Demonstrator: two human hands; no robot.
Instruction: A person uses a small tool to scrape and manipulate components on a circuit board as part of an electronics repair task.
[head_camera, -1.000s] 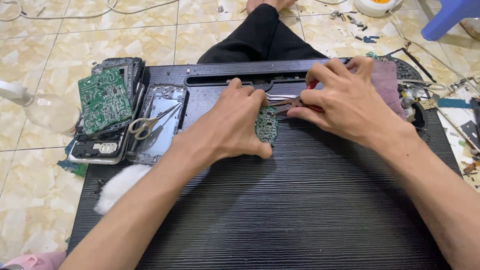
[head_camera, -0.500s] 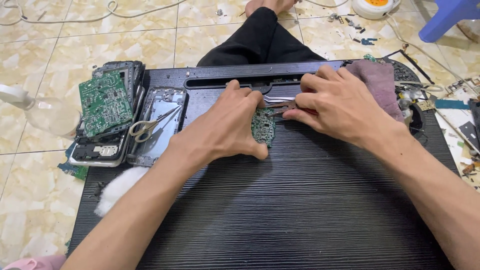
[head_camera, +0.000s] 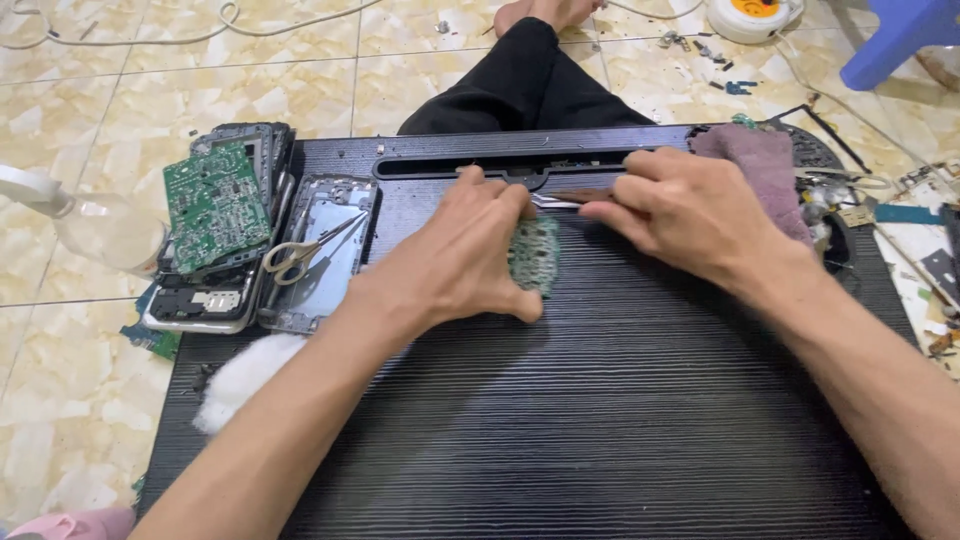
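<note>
Glossy cream marble-patterned floor tiles (head_camera: 90, 90) surround a black ribbed plastic panel (head_camera: 600, 430) that serves as the work surface. Near the panel's far edge, the left hand (head_camera: 455, 265) presses a small green circuit board (head_camera: 533, 255) flat against the ribs, fingers held together and thumb tucked beneath the board. Just right of the board, the right hand (head_camera: 690, 215) pinches metal tweezers (head_camera: 560, 199) whose tips meet the board's top edge. Left of the panel, a larger green circuit board (head_camera: 215, 205) tops stacked phone frames, with steel scissors (head_camera: 305, 252) beside it. White cotton wool (head_camera: 240, 380) lies at the panel's left edge.
</note>
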